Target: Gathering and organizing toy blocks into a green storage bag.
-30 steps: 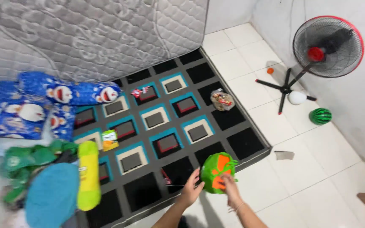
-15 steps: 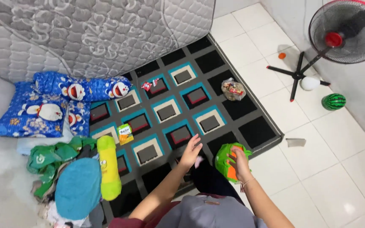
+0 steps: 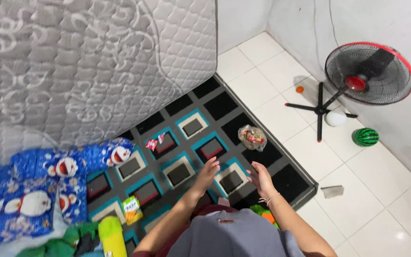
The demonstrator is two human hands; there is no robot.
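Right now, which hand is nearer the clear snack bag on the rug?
Right. The right hand is open just below the clear snack bag, slightly to its right. The left hand is farther, below and well to the bag's left.

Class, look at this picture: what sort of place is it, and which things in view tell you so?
Most likely a bedroom or sleeping room in a home: a grey quilted mattress leans upright, blue cartoon-print pillows lie beside a black, teal and cream patterned floor mat, and a red-rimmed standing fan stands on the white-tiled floor.
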